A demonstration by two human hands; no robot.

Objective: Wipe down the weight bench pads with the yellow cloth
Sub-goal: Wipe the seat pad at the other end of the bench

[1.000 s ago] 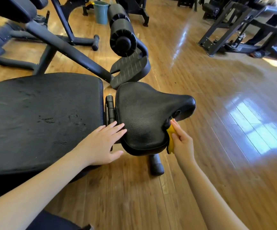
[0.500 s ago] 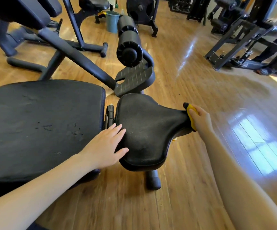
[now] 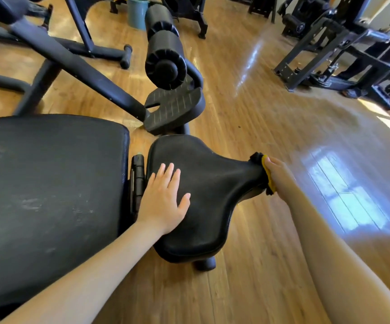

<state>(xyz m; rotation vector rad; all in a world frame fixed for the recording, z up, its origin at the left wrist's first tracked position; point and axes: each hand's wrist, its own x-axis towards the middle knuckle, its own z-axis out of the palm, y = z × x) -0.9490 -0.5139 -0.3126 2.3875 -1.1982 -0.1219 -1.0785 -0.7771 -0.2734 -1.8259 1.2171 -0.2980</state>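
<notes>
The right hand (image 3: 280,177) is pressing a bunched yellow cloth (image 3: 268,175) against the narrow tip of the black saddle-shaped vinyl seat pad (image 3: 212,183); its grip is unclear. The left hand (image 3: 163,202) is resting flat, fingers straight, on that pad's wide end.

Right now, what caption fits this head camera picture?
Left hand steadies seat pad; right hand presses yellow cloth to its tip.

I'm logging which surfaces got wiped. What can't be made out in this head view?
- Yellow cloth: mostly hidden between the right hand and the seat pad tip.
- Seat pad underside: hidden by the pad itself.
- Back pad: cut off by the left edge.
- Far machines: blurred.
</notes>
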